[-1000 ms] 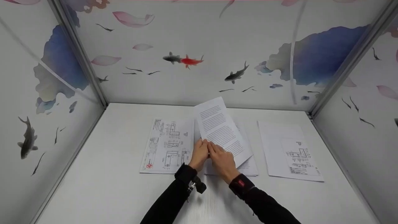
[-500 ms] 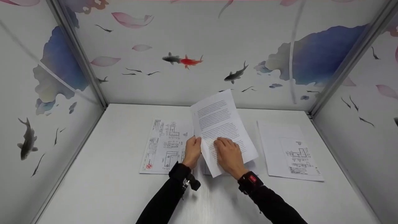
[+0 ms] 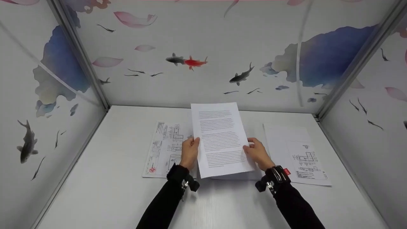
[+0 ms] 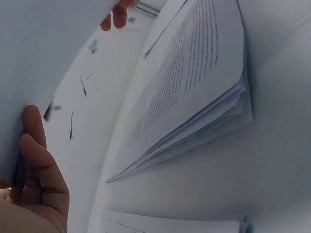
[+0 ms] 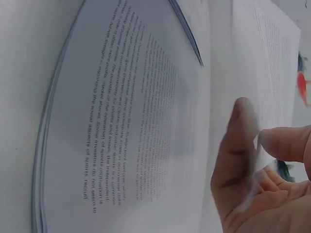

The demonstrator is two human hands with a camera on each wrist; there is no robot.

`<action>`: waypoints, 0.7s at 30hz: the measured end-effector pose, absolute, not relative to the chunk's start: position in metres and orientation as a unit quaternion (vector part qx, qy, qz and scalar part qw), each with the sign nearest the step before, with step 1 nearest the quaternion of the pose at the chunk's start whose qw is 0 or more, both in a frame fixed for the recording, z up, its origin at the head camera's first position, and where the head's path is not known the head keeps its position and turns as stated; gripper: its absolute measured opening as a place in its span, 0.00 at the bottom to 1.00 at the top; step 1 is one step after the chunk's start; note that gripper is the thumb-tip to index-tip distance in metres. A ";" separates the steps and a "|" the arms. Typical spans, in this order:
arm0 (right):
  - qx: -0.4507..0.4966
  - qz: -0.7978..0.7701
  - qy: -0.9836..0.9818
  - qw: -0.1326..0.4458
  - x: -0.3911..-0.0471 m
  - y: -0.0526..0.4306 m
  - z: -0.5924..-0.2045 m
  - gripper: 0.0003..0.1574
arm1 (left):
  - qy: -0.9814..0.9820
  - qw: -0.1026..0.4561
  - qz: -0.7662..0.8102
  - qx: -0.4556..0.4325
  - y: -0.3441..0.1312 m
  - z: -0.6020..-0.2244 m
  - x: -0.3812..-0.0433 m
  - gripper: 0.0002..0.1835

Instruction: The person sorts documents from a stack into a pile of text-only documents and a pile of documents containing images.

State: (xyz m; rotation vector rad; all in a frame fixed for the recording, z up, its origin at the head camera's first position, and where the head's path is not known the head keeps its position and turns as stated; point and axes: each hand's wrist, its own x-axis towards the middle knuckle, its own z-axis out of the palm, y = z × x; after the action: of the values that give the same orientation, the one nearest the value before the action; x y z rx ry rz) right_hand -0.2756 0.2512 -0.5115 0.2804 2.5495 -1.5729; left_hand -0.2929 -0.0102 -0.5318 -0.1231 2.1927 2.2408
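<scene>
Table (image 3: 95, 190), white, bearing a stack of printed pages (image 4: 194, 63); printed paper (image 3: 219, 136), raised above that stack; left hand (image 3: 190, 154) and right hand (image 3: 259, 155), each pinching one side edge. Possible fault: paper skewing or slipping, should either pinch loosen or pull unevenly.

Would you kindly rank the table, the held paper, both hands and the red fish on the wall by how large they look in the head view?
1. Table
2. Held paper
3. Left hand and right hand, too alike to rank
4. Red fish
</scene>
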 end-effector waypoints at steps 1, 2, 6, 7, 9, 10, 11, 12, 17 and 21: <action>0.100 -0.535 0.836 0.069 -0.276 0.252 -0.513 0.29 | 0.698 0.004 0.715 -0.038 -0.010 -0.533 -0.293 0.18; 0.105 -0.544 0.829 0.068 -0.276 0.253 -0.515 0.28 | 0.696 0.006 0.717 -0.035 -0.010 -0.534 -0.292 0.18; 0.121 -0.553 0.823 0.053 -0.275 0.253 -0.520 0.24 | 0.700 0.047 0.712 -0.024 -0.008 -0.540 -0.292 0.20; 0.127 -0.551 0.824 0.045 -0.276 0.254 -0.521 0.23 | 0.703 0.064 0.708 -0.021 -0.008 -0.540 -0.291 0.20; 0.137 -0.546 0.826 0.032 -0.276 0.255 -0.523 0.22 | 0.714 0.099 0.693 -0.013 -0.008 -0.540 -0.290 0.21; 0.141 -0.546 0.826 0.026 -0.276 0.257 -0.525 0.22 | 0.718 0.117 0.686 -0.011 -0.008 -0.540 -0.290 0.21; 0.145 -0.544 0.826 0.020 -0.277 0.258 -0.526 0.22 | 0.722 0.134 0.679 -0.007 -0.008 -0.540 -0.289 0.22; 0.149 -0.544 0.826 0.015 -0.277 0.260 -0.527 0.22 | 0.728 0.146 0.670 -0.002 -0.008 -0.540 -0.288 0.22; 0.165 -0.532 0.830 0.010 -0.277 0.271 -0.535 0.23 | 0.784 0.168 0.597 0.020 -0.005 -0.543 -0.283 0.19; 0.179 -0.501 0.847 0.018 -0.276 0.278 -0.542 0.25 | 0.827 0.159 0.538 0.039 0.002 -0.547 -0.278 0.19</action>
State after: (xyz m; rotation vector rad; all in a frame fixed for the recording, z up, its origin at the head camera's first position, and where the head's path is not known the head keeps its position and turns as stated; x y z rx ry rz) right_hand -0.2759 0.2782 -0.5421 0.5546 2.6292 -1.5566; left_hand -0.2780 0.0023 -0.5470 0.1105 2.3645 1.5369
